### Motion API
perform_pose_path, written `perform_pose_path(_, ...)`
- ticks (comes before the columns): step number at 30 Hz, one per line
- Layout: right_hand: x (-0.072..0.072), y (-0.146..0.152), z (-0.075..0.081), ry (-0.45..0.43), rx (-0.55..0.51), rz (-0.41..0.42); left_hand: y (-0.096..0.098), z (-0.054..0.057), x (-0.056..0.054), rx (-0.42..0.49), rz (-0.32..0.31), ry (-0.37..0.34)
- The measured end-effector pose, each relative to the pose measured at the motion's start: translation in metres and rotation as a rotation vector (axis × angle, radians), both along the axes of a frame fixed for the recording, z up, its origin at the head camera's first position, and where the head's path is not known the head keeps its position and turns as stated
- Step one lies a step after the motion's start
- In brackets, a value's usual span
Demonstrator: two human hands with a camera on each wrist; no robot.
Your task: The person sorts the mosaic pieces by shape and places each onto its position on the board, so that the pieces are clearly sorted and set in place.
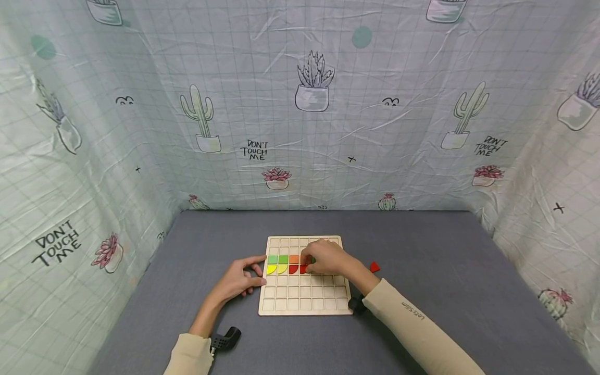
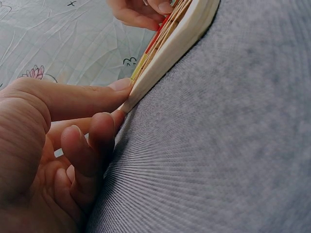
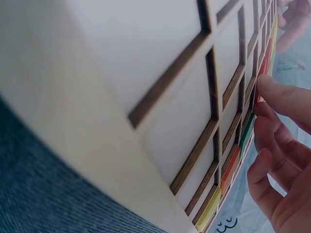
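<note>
A square wooden grid board [image 1: 300, 307] lies on the table, holding coloured pieces in its cells. Green pieces [image 1: 283, 259] and an orange one [image 1: 294, 259] sit above yellow [image 1: 271, 269] and dark red [image 1: 292, 269] rounded ones. At the board's left edge my left hand [image 1: 236, 278] touches the rim with thumb and index finger set apart, the other fingers loosely bent. My right hand [image 1: 325, 258] reaches over the board and pinches a red piece [image 1: 302, 269] at its cell. That hand hides part of the coloured rows; the right wrist view shows green [image 3: 247, 133], orange [image 3: 229, 170] and yellow [image 3: 209, 208] pieces there.
A loose red piece [image 1: 374, 266] lies on the grey tabletop [image 1: 422, 250], right of the board beside my right forearm. Patterned curtain cloth [image 1: 314, 156] hangs behind the table and along both sides. A black wrist device [image 1: 226, 338] is by my left wrist.
</note>
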State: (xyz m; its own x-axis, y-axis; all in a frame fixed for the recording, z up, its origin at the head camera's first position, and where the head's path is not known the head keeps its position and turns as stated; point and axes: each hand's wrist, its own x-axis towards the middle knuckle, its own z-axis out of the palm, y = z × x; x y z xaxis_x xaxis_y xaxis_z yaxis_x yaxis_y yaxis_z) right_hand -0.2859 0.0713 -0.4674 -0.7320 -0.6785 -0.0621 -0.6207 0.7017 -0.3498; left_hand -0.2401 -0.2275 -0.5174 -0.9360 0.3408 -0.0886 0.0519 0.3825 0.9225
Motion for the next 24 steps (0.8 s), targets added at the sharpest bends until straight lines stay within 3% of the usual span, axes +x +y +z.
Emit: perform_pose_path(24, 0.0027, -0.0017, -0.0065, 0.041, -0.017, -0.009, -0.0006, -0.0034, -0.0002, -0.013, -0.005, 0.023)
